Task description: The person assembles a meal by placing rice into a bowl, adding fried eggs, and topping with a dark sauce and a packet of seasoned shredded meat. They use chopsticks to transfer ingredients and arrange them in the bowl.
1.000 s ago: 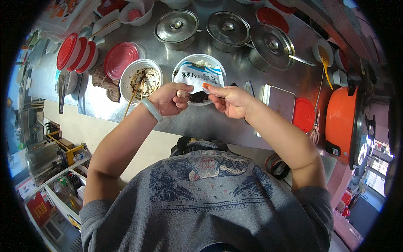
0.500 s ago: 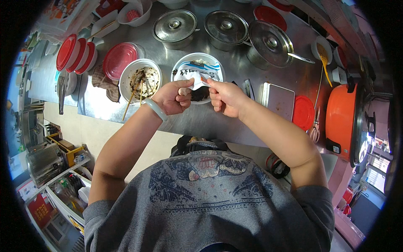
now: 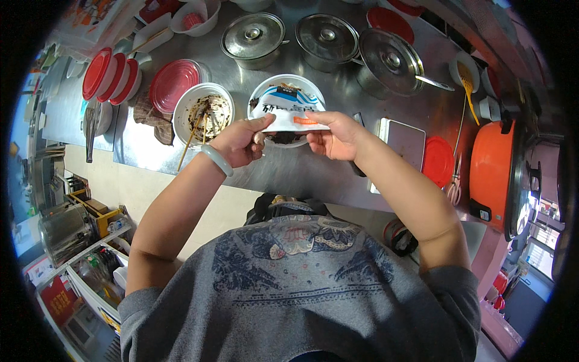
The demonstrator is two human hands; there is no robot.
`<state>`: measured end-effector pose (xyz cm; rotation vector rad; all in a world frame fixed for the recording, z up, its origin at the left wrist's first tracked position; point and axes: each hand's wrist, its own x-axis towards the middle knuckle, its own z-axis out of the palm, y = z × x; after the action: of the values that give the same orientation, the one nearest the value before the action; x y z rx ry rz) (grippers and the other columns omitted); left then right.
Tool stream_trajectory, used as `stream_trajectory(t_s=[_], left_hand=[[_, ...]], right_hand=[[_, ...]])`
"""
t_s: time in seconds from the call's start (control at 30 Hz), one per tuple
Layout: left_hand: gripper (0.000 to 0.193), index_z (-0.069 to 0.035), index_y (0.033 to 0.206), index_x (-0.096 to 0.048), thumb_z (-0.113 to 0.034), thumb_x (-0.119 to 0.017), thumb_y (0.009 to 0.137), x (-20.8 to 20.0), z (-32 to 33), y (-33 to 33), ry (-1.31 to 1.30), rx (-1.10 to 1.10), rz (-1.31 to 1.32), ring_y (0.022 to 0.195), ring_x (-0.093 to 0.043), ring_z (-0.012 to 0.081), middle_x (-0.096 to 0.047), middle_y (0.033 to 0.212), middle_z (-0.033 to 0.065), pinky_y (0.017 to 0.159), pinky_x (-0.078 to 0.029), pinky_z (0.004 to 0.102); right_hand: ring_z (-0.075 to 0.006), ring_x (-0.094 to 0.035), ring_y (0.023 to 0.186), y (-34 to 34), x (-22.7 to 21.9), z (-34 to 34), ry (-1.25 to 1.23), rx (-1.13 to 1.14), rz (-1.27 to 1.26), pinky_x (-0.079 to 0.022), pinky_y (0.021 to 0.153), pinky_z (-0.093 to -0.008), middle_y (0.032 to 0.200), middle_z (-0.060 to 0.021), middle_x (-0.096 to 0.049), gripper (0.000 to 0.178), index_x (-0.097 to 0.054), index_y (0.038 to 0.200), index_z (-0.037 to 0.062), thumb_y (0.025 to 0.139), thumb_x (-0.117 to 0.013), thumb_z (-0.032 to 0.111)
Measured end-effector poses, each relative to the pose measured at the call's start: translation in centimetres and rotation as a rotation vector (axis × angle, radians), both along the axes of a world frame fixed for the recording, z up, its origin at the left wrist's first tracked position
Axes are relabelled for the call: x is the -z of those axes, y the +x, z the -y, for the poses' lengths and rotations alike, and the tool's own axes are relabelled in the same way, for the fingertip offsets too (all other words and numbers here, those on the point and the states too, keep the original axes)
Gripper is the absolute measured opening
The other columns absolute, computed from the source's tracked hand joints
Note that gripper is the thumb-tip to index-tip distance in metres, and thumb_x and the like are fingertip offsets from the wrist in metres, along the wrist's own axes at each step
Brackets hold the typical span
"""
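A white packet (image 3: 291,110) with blue stripes, black lettering and an orange patch is stretched between my two hands. My left hand (image 3: 240,143) pinches its near left corner between thumb and fingers, a pale bangle on that wrist. At the near right corner, my right hand (image 3: 339,136) grips it with the thumb on top. Beneath the packet stands a white bowl (image 3: 265,85) with dark food in it, partly covered from view. Left of it, a second white bowl (image 3: 180,104) is smeared with dark sauce, and wooden chopsticks (image 3: 192,140) lean in it.
Three lidded metal pots (image 3: 253,36) stand along the back. A red-lidded container (image 3: 175,84) and a brown cloth (image 3: 155,123) sit at left. To the right are a flat white device (image 3: 401,148), a red lid (image 3: 436,161) and a big orange cooker (image 3: 491,172).
The packet was bunched with my hands close together. Now my hands are farther apart, and it lies flatter and wider between them, showing more of its printed face.
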<state>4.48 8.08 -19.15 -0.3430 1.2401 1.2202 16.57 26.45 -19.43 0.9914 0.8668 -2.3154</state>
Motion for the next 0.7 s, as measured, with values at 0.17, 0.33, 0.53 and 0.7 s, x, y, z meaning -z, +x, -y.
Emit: stream_trajectory(t_s=[0.17, 0.33, 0.53, 0.7], left_hand=[[0.023, -0.011, 0.077, -0.050, -0.027, -0.054, 0.093, 0.1, 0.3, -0.3, 0.062, -0.022, 0.008, 0.041, -0.028, 0.0059, -0.035, 0.049, -0.0079, 0.042, -0.023, 0.0223], [0.019, -0.012, 0.076, -0.049, -0.018, -0.049, 0.094, 0.8, 0.7, -0.5, 0.230, -0.089, 0.176, 0.041, -0.029, 0.0059, -0.032, 0.048, -0.0080, 0.046, -0.025, 0.0229], [0.014, -0.011, 0.082, -0.051, -0.022, -0.053, 0.092, 0.4, 0.9, -0.4, 0.222, -0.098, 0.213, 0.045, -0.036, 0.0081, -0.045, 0.056, -0.0033, 0.051, -0.033, 0.0236], [0.016, -0.012, 0.088, -0.057, -0.028, -0.058, 0.090, 0.0, 0.7, -1.1, 0.046, -0.052, -0.074, 0.057, -0.043, 0.0072, -0.054, 0.072, -0.0029, 0.056, -0.039, 0.0220]], right_hand=[[-0.0046, -0.036, 0.046, -0.6, 0.9, 1.1, 0.132, 0.046, 0.067, -0.032, 0.046, -0.0217, 0.058, 0.0072, -0.038, 0.025, -0.061, 0.094, 0.0143, 0.090, -0.057, 0.039], [-0.0059, -0.028, 0.045, -0.2, 0.8, 1.3, 0.086, 0.006, 0.078, -0.024, 0.046, -0.0221, 0.052, 0.0076, -0.031, 0.027, -0.057, 0.090, 0.0164, 0.090, -0.055, 0.043], [-0.0085, -0.043, 0.053, -0.2, 1.0, 1.0, 0.165, 0.016, -0.009, -0.043, 0.050, -0.0244, 0.066, 0.0013, -0.049, 0.026, -0.057, 0.095, 0.0094, 0.092, -0.055, 0.035], [-0.0134, -0.058, 0.068, 0.0, 1.1, -0.1, 0.065, -0.114, -0.070, -0.050, 0.054, -0.0243, 0.087, -0.0060, -0.061, 0.026, -0.058, 0.102, 0.0067, 0.089, -0.060, 0.029]])
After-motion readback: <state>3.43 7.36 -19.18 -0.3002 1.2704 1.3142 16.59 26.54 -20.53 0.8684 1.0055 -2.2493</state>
